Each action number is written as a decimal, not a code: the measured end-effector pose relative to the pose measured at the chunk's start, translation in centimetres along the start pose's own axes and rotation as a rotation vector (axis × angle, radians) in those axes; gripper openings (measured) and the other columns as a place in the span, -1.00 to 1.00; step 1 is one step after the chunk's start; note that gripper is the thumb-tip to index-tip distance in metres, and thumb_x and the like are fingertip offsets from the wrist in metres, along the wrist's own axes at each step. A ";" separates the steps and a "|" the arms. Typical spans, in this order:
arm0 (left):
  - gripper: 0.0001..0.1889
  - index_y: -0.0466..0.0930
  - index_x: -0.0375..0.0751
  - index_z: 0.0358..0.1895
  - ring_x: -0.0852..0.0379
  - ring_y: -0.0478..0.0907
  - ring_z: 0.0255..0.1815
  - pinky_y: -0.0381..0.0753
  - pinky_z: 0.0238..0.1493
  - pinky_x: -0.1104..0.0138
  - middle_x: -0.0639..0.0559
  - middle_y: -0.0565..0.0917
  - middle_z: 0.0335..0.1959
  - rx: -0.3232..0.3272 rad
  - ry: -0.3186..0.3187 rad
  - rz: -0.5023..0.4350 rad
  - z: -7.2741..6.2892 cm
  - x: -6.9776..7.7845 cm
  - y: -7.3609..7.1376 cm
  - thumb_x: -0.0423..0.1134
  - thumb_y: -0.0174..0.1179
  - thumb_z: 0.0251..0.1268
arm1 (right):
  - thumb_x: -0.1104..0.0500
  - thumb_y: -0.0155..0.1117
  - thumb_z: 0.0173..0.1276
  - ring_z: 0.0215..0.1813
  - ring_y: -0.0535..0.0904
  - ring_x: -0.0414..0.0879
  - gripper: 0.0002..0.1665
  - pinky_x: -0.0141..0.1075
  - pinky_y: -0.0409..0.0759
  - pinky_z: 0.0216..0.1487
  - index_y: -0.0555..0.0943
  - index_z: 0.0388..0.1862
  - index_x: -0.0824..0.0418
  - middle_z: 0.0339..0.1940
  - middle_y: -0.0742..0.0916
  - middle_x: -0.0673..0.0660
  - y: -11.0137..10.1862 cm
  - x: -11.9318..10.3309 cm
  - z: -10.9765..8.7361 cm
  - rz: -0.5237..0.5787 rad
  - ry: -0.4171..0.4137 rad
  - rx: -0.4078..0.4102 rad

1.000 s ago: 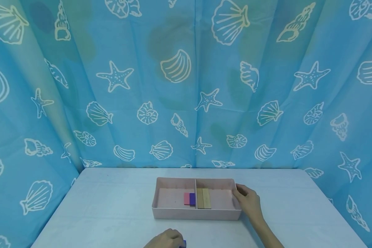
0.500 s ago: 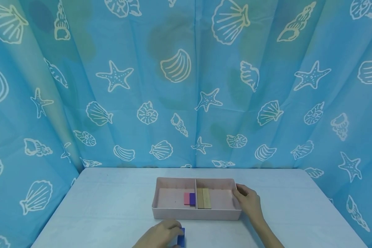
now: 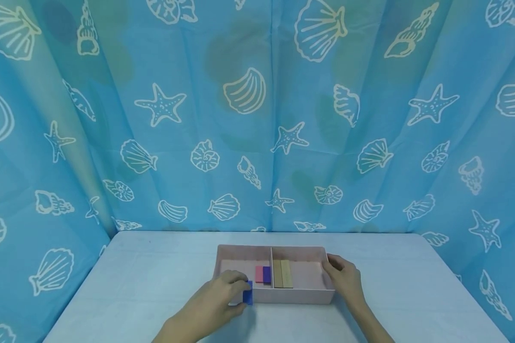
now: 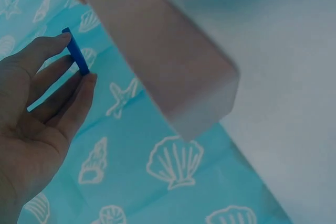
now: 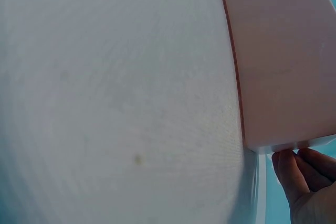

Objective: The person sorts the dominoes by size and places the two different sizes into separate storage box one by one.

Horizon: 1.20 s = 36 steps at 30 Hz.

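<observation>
Between thumb and fingertips, my left hand (image 3: 210,302) pinches a flat blue rectangular block (image 3: 248,295), raised in front of the box's left compartment. The left wrist view shows this blue block (image 4: 77,53) edge-on, with the palm facing it. A pale pink two-compartment box (image 3: 293,296) stands on the table. At its right end wall, my right hand (image 3: 346,281) holds the box near the rim; the right wrist view shows the fingers (image 5: 291,174) against the outside of that end. The thumb is out of sight there.
In the left compartment, a pink block (image 3: 259,274) and a purple block (image 3: 266,275) lie side by side by the divider (image 3: 272,269). Two tan wooden strips (image 3: 282,275) lie just right of it. A blue shell-patterned curtain (image 3: 249,128) surrounds the white table (image 3: 154,267).
My left hand has lifted the blue block from the near table edge and carried it forward to the box's front wall. The right hand and the box have stayed put.
</observation>
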<state>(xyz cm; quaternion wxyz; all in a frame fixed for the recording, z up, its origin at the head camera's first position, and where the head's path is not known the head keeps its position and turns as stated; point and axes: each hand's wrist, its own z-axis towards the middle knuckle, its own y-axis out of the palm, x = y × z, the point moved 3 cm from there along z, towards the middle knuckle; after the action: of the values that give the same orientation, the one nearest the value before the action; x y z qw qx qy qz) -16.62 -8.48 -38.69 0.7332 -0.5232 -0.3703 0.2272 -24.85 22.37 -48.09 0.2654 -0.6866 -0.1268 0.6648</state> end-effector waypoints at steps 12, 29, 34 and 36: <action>-0.71 0.70 -0.26 -0.06 0.12 0.65 -0.04 0.66 -0.01 0.38 0.01 0.70 -0.08 0.085 0.048 -0.052 3.4 -2.0 -1.1 -0.32 0.45 0.12 | 0.05 0.10 0.50 0.31 0.44 0.32 -0.44 0.12 0.49 0.26 0.46 0.30 0.42 0.28 0.55 0.42 0.0 0.0 0.1 -0.012 0.023 -0.012; -0.70 0.69 -0.21 -0.04 0.02 0.64 0.05 0.63 0.11 0.18 0.01 0.72 -0.06 -0.004 -0.002 -0.088 6.6 -5.5 2.8 -0.27 0.43 0.16 | 0.05 0.11 0.48 0.29 0.46 0.32 -0.43 0.12 0.51 0.23 0.46 0.30 0.42 0.26 0.56 0.42 0.2 0.1 0.3 -0.020 0.036 -0.004; -0.71 0.69 -0.21 -0.05 0.06 0.65 0.00 0.65 0.06 0.23 0.06 0.73 -0.12 -0.013 -0.001 -0.100 7.4 -5.8 3.5 -0.30 0.43 0.15 | 0.07 0.09 0.49 0.31 0.45 0.31 -0.45 0.11 0.49 0.26 0.46 0.31 0.40 0.28 0.55 0.41 0.2 0.2 0.2 0.002 0.034 -0.002; -0.73 0.71 -0.20 -0.07 0.11 0.67 -0.07 0.66 0.01 0.29 0.08 0.74 -0.17 -0.022 0.005 -0.099 7.7 -6.0 3.9 -0.28 0.43 0.15 | 0.09 0.10 0.49 0.30 0.46 0.30 -0.46 0.10 0.50 0.26 0.47 0.30 0.40 0.27 0.56 0.40 0.1 0.3 0.1 0.007 0.024 0.002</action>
<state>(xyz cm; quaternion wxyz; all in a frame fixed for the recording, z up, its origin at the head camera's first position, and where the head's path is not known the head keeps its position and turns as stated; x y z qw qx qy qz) -26.12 -6.79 -42.81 0.7387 -0.5127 -0.3965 0.1853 -24.98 22.43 -48.40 0.2653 -0.6947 -0.1208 0.6576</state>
